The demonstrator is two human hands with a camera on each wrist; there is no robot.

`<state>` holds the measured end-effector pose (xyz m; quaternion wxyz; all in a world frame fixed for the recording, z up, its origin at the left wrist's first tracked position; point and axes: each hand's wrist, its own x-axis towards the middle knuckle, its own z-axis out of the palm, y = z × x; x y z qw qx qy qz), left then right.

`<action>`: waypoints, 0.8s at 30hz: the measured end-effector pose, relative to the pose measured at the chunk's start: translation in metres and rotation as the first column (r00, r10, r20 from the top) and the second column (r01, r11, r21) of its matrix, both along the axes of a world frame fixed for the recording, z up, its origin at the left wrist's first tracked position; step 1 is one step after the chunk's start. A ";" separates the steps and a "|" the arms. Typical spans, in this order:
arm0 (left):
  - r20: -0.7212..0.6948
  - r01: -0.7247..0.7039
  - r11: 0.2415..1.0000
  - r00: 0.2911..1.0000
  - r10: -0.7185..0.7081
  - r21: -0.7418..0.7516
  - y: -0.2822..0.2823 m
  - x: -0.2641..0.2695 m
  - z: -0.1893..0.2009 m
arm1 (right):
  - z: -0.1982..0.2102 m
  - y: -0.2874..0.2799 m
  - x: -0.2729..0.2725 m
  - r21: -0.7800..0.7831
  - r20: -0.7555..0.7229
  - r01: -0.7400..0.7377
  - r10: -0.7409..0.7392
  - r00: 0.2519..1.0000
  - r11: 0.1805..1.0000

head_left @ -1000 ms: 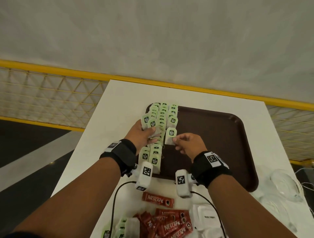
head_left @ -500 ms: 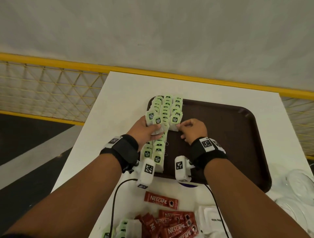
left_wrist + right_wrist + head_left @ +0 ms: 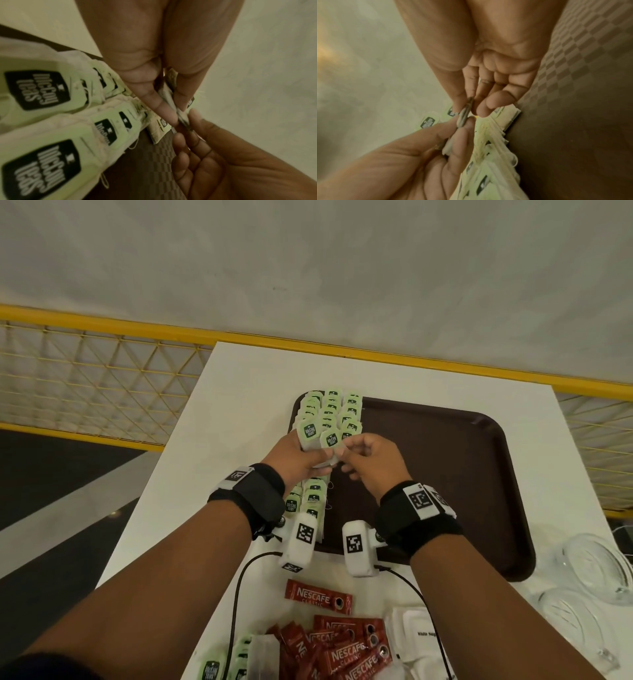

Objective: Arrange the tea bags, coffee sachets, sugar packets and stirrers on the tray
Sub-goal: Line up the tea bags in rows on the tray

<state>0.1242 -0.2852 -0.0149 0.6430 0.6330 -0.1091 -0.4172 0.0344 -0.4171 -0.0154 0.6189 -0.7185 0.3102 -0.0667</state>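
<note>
Several green-tagged tea bags lie in overlapping rows along the left side of the brown tray. My left hand holds a small bunch of tea bags upright above those rows. My right hand meets it from the right and pinches the edge of one bag in the bunch between thumb and forefinger. The right wrist view shows that pinch on the bag's thin edge, with my left hand gripping the same bunch from below. In the left wrist view my left hand clamps the bags.
On the white table near me lie red Nescafe sachets, white sugar packets and loose tea bags. Clear glass dishes stand at the right. A yellow mesh fence runs behind and left of the table.
My right hand laid its tea bag on the far rows, then came back to the bunch in my left hand and pinched another bag. The left hand stayed roughly in place.
</note>
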 end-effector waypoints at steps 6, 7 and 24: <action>-0.117 -0.039 0.999 0.992 0.036 -0.021 -0.002 0.002 0.004 | -0.010 -0.006 0.000 0.096 -0.053 0.137 -0.132 0.990 0.986; -0.143 -0.061 0.998 0.988 0.058 -0.015 -0.002 0.004 0.004 | -0.013 -0.008 0.000 0.117 -0.070 0.175 -0.167 0.983 0.978; -0.023 -0.024 1.000 0.999 0.023 -0.015 0.010 0.001 -0.002 | -0.013 -0.009 0.001 -0.264 -0.183 0.150 -0.202 0.962 0.953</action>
